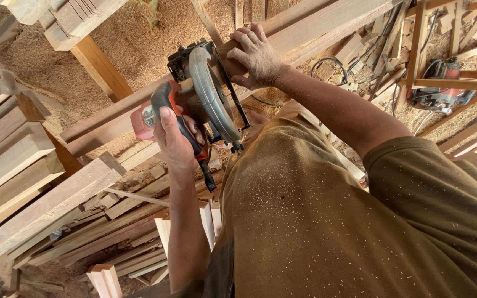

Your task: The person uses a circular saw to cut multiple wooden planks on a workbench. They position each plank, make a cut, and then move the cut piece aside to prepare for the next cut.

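**Circular saw on a long plank, both hands engaged**

The person leans over a long pale-brown wooden plank (316,27) that runs slantwise across the view, from lower left to upper right. On it sits a handheld circular saw with a grey metal blade guard and a red-and-black handle (202,94), near the middle of the plank's length. The left hand (175,140) is wrapped around the saw's handle, fingers curled fully closed about the grip and thumb lying along its top. The right hand (255,55) rests flat on the plank just beside the saw's guard, fingers spread and pressing down, gripping nothing so far as I can see.

Sawdust covers the floor (133,44). Stacked timber boards (6,149) lie to the left, offcuts (106,226) are scattered below the plank, and another red power tool (443,83) sits among wooden frames at the far right.
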{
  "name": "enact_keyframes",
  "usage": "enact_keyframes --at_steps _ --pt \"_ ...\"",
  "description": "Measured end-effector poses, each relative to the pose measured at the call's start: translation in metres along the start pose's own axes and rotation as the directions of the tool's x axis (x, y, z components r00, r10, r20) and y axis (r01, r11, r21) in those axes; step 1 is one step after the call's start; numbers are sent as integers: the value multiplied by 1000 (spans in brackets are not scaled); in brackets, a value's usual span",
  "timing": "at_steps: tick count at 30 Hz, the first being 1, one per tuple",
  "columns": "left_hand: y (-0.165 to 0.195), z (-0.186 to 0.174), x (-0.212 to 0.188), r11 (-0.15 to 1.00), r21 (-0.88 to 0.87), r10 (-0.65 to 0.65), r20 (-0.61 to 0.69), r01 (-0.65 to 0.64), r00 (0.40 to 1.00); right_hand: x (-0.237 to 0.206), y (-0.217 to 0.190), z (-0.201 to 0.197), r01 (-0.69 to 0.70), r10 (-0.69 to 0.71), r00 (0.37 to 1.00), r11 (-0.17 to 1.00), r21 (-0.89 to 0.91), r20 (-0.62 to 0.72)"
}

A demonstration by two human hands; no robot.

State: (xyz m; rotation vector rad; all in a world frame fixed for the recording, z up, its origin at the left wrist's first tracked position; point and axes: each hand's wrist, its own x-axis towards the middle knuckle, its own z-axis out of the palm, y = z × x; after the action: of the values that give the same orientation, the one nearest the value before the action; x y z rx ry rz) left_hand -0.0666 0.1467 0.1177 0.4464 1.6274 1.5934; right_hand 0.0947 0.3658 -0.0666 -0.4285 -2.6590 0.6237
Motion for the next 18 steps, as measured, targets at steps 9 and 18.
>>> enact_keyframes --at_steps 9,18 --pt "6 2 5 1000 9 -17 -10 17 1000 1 -4 -8 7 -6 1000 999 36 -15" --pt "4 2 14 999 -24 38 10 -38 999 1 -5 -7 6 -5 1000 999 39 -24"
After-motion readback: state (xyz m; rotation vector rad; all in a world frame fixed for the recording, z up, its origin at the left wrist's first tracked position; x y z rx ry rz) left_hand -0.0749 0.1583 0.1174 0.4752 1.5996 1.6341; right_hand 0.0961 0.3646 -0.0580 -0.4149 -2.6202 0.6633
